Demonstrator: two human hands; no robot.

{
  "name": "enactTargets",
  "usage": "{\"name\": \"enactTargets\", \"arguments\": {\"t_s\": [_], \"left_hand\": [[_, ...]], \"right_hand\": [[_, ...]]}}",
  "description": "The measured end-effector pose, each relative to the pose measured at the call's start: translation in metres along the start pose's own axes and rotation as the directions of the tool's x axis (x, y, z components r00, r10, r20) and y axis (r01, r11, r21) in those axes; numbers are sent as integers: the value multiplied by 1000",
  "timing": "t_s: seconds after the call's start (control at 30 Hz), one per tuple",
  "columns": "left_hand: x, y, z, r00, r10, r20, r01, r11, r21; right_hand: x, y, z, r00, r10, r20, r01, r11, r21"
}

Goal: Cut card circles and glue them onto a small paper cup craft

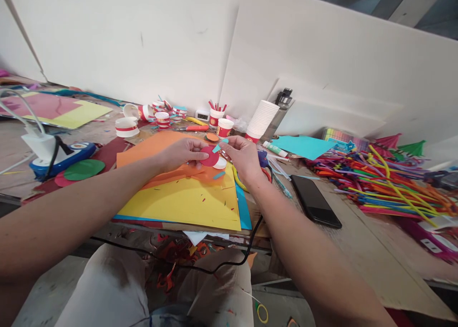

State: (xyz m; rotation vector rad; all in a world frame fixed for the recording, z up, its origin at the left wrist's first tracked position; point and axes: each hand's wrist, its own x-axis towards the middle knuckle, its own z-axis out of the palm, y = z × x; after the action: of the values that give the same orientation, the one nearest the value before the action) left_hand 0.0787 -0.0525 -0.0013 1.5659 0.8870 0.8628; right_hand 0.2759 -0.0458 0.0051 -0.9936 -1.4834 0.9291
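My left hand (191, 153) pinches a red paper disc (210, 158) by its left edge, over the stacked sheets. Between the fingertips of my right hand (241, 156) is a small light blue paper strip (219, 146), which overlaps the upper right of the disc; whether it is stuck on I cannot tell. Just behind the disc a white round piece (221, 163) shows partly. Under my hands lie orange paper (143, 148) and yellow paper (179, 203). Another blue strip (219, 175) rests on the orange paper.
Paper cups (265, 119) stand stacked at the back, near cut cup rings (127, 126). A phone (315, 200) and a pile of pipe cleaners (393, 188) lie to the right. On the left are a blue power strip (66, 157) and a green disc (85, 169). A black cable (214, 271) crosses my lap.
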Motion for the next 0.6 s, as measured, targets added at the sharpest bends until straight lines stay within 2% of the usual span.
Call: {"name": "enactTargets", "arguments": {"t_s": [0.2, 0.6], "left_hand": [[-1, 2, 2, 1000, -25, 3, 25, 1000, 13], [0, 2, 2, 1000, -29, -3, 29, 999, 19]], "right_hand": [[3, 9, 1, 1000, -18, 5, 18, 996, -85], [0, 5, 1, 999, -53, 10, 54, 982, -183]]}}
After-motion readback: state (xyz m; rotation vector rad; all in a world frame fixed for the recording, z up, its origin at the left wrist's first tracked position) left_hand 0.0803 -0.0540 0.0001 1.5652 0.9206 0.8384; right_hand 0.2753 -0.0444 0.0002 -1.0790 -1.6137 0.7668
